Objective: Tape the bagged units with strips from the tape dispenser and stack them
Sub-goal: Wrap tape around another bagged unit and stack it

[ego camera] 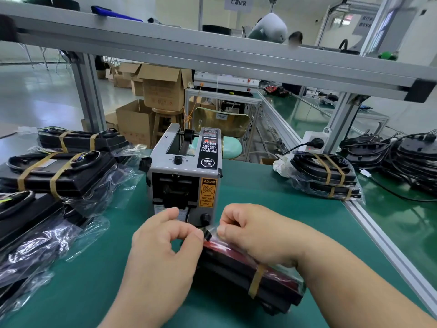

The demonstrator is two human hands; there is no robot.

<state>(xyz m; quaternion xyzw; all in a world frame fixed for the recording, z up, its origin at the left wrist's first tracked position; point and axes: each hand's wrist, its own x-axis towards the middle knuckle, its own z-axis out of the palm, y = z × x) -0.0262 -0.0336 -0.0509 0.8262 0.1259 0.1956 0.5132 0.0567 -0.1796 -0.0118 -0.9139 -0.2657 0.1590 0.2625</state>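
A black bagged unit (238, 273) with a red label and one tan band lies on the green mat under my hands. My left hand (165, 242) pinches a small black tape strip (207, 234) at the unit's far end. My right hand (255, 233) rests on the unit and pinches the clear bag beside that strip. The grey tape dispenser (186, 171) stands just beyond my hands, its outlet facing me. Bagged units (59, 171) with tan bands lie at the left. A small stack of bagged units (326, 176) sits at the right.
An aluminium shelf beam (212, 58) crosses overhead. Unbagged black units with cables (402, 157) pile up on the neighbouring bench at far right. A socket box with a plug (314, 142) sits behind the dispenser. Cardboard boxes (160, 91) stand on the floor beyond.
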